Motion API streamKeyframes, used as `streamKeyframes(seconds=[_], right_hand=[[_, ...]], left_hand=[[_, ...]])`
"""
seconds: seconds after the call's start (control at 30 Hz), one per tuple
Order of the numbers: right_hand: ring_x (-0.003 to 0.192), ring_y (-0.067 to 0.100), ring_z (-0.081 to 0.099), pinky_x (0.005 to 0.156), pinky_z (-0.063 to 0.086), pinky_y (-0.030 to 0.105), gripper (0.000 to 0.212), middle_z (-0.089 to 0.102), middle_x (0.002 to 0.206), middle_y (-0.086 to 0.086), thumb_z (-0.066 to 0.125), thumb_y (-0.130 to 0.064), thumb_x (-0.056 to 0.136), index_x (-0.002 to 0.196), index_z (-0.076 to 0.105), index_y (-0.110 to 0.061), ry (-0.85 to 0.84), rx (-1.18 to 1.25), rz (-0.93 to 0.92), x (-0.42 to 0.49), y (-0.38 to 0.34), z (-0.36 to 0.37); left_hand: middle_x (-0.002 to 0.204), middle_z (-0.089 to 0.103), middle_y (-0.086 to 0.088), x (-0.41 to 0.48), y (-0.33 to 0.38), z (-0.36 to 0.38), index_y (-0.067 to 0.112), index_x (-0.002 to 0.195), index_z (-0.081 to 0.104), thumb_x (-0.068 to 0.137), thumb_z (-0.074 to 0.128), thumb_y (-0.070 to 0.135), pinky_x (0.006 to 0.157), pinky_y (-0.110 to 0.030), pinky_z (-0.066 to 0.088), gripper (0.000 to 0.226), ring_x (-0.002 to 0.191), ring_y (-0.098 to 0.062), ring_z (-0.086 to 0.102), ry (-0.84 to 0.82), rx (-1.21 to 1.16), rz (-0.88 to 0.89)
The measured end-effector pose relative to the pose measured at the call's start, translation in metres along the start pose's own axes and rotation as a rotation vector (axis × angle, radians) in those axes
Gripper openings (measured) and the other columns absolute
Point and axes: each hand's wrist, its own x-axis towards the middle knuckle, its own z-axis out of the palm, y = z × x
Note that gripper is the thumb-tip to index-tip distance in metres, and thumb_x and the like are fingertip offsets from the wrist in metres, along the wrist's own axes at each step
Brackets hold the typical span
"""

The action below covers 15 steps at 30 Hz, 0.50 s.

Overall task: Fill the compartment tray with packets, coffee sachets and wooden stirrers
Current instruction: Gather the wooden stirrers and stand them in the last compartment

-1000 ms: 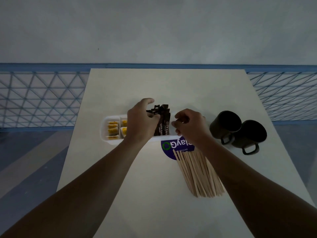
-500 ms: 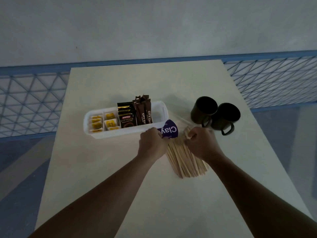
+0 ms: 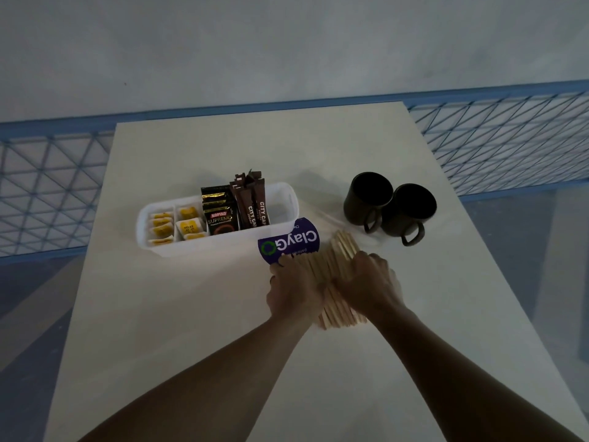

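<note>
Wooden stirrers (image 3: 342, 250) are the step in hand; left hand (image 3: 294, 291) and right hand (image 3: 371, 282) both clasp them; next, probably lifting them together into the tray (image 3: 204, 245), right-end compartment.

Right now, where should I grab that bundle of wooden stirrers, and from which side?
Across the middle of the wooden stirrers, from above, one hand on each long side, where the left hand and right hand grip. They lie flat in a loose fan, so squeezing sideways likely gathers them.
</note>
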Motion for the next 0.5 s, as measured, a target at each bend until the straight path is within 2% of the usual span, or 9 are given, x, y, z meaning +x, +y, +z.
streamKeyframes(seconds=[0.1, 0.17, 0.23, 0.3, 0.4, 0.5], right_hand=[[0.063, 0.014, 0.056, 0.048, 0.037, 0.022, 0.030, 0.059, 0.087, 0.003, 0.063, -0.037, 0.090, 0.105, 0.060, -0.011, -0.015, 0.045, 0.011, 0.000, -0.003, -0.003], [0.058, 0.010, 0.052, 0.044, 0.032, 0.020, 0.020, 0.056, 0.077, -0.001, 0.061, -0.031, 0.092, 0.098, 0.061, -0.012, -0.033, 0.040, 0.004, 0.000, -0.005, -0.007], [0.058, 0.010, 0.053, 0.043, 0.032, 0.019, 0.014, 0.055, 0.075, -0.001, 0.058, -0.027, 0.093, 0.095, 0.062, -0.013, -0.051, 0.027, 0.001, 0.000, -0.007, -0.009], [0.059, 0.012, 0.055, 0.043, 0.035, 0.020, 0.011, 0.057, 0.077, 0.001, 0.057, -0.025, 0.093, 0.089, 0.060, -0.015, -0.058, 0.024, 0.003, 0.000, -0.008, -0.011], [0.057, 0.014, 0.055, 0.045, 0.036, 0.022, 0.022, 0.057, 0.074, 0.002, 0.054, -0.022, 0.094, 0.073, 0.053, -0.018, -0.041, 0.031, -0.007, 0.001, -0.008, -0.011], [0.058, 0.013, 0.054, 0.046, 0.036, 0.021, 0.017, 0.056, 0.073, 0.001, 0.057, -0.021, 0.094, 0.078, 0.055, -0.016, -0.058, 0.054, -0.020, -0.001, -0.010, -0.013]], left_hand=[[0.127, 0.055, -0.005, 0.006, -0.002, 0.002, 0.018, 0.127, 0.043, 0.098, 0.047, 0.030, 0.076, -0.036, 0.037, 0.031, 0.094, -0.025, 0.052, 0.035, -0.108, -0.070], [0.122, 0.059, -0.006, 0.003, 0.000, -0.002, 0.017, 0.124, 0.050, 0.099, 0.041, 0.030, 0.078, -0.036, 0.039, 0.029, 0.097, -0.027, 0.055, 0.048, -0.041, -0.020], [0.121, 0.060, -0.007, -0.001, 0.002, -0.009, 0.014, 0.123, 0.053, 0.099, 0.040, 0.026, 0.080, -0.035, 0.039, 0.030, 0.108, -0.031, 0.057, 0.041, 0.025, 0.023], [0.120, 0.061, -0.008, -0.005, 0.003, -0.015, 0.012, 0.121, 0.056, 0.098, 0.041, 0.024, 0.082, -0.033, 0.040, 0.030, 0.110, -0.030, 0.057, 0.015, 0.034, 0.050], [0.120, 0.061, -0.010, -0.005, 0.000, -0.018, 0.008, 0.122, 0.057, 0.095, 0.049, 0.013, 0.079, -0.032, 0.043, 0.028, 0.110, -0.031, 0.058, -0.011, 0.112, 0.053], [0.117, 0.061, -0.009, -0.003, -0.002, -0.020, 0.005, 0.123, 0.056, 0.093, 0.056, 0.012, 0.074, -0.029, 0.042, 0.031, 0.108, -0.029, 0.060, -0.023, 0.135, 0.056]])
